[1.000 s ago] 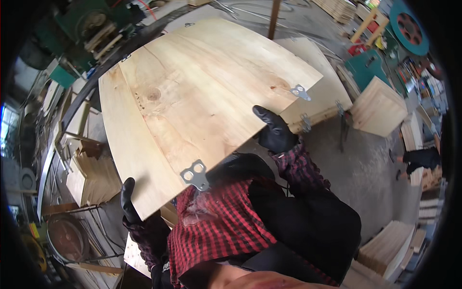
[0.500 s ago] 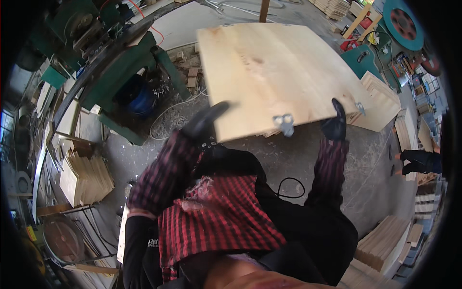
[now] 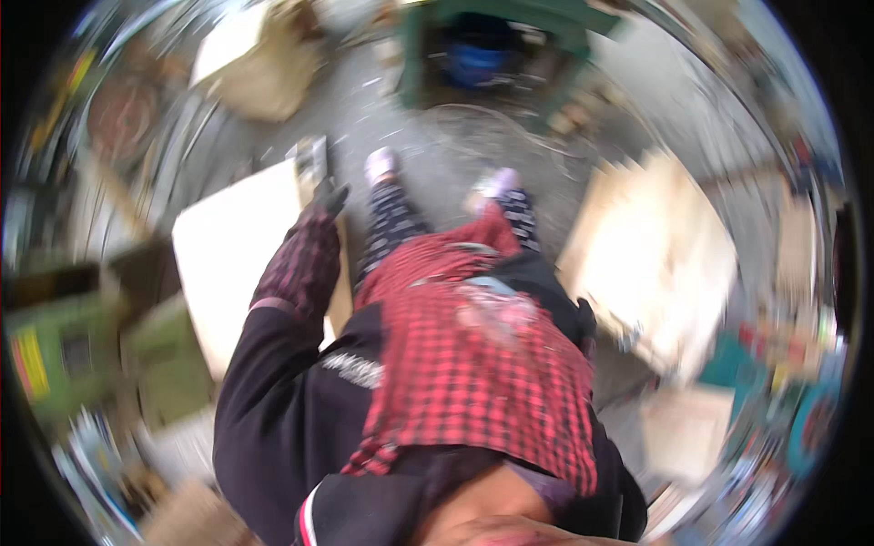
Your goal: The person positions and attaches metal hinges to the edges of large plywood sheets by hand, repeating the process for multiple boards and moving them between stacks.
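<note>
Half a second ago both gloved hands held the pale wooden panel up in front of the person, over the floor; now the view has swung steeply down and blurred, and the wooden panel (image 3: 238, 264) hangs low at the person's left side, a broad pale sheet seen against the grey floor (image 3: 428, 146). The left hand (image 3: 325, 197), in a dark glove, is clamped on the panel's upper edge near its far corner, next to a small metal fitting (image 3: 311, 160) at that corner, with the checked sleeve (image 3: 299, 266) running back along the panel's inner edge. The right hand (image 3: 584, 325) shows only as a dark gloved shape pressed close to the hip behind the red checked shirt (image 3: 473, 364); whether it is clenched or loose I cannot tell, and it touches no part of the panel. Two feet in pale shoes (image 3: 381, 166) stand on the floor just beyond the left hand. A second pale board (image 3: 651, 259) lies to the right, well apart from the held panel. A green machine stand (image 3: 510, 27) sits at the top, and everything toward the rim is too smeared to make out.
</note>
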Tool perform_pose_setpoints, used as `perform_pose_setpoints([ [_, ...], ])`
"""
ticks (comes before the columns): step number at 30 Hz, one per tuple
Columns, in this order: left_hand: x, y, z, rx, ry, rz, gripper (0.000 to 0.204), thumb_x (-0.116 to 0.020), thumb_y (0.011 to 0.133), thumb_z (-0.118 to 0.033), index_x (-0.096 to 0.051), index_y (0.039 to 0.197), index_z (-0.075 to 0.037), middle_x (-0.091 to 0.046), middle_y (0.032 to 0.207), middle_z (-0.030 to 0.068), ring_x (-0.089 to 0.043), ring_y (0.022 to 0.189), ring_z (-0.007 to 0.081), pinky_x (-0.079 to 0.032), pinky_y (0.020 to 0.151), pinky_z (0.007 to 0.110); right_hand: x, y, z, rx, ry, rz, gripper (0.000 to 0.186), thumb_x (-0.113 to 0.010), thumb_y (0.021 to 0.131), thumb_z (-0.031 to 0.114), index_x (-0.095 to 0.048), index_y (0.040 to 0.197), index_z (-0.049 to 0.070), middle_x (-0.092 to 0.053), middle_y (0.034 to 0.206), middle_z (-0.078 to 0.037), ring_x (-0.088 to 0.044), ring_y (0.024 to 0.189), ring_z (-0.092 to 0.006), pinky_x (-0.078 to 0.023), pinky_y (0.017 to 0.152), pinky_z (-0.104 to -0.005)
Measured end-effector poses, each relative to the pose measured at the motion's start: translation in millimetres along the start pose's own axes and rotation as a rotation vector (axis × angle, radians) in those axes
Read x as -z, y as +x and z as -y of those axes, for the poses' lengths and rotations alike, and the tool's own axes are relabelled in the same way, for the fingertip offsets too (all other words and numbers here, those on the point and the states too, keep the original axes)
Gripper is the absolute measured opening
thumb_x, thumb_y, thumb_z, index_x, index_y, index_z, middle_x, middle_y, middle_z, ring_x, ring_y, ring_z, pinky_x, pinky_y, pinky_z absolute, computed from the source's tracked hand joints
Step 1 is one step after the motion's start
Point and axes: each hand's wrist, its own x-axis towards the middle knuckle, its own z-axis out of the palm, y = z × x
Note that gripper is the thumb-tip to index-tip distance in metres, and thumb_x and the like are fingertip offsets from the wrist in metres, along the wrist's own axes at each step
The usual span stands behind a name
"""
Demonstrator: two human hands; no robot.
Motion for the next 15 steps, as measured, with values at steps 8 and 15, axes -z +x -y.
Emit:
perform_pose_setpoints([
  [8,88.3,-102.3,216.2,0.82,0.3,-0.267,0.095,-0.058,0.074,-0.055,-0.012,0.145,-0.012,-0.01,0.152,0.0081,-0.016,0.138,0.0274,-0.017,0.107,0.06,22.8,172.8,91.7,-0.521,0.368,0.537,0.037,-0.049,0.09,0.03,-0.051,0.12,0.008,-0.061,0.109,-0.017,-0.063,0.091,-0.027,-0.051,0.071,-0.0352],
  [15,45.6,-131.1,205.5,0.883,0.302,-0.111,0.093,-0.061,0.074,-0.05,-0.014,0.145,-0.011,-0.009,0.152,0.0115,-0.014,0.138,0.0307,-0.02,0.109,0.054,38.0,291.9,210.8,-0.757,0.35,0.464,0.043,-0.05,0.09,0.039,-0.051,0.121,0.009,-0.06,0.111,-0.018,-0.061,0.096,-0.0267,-0.05,0.076,-0.0342],
])
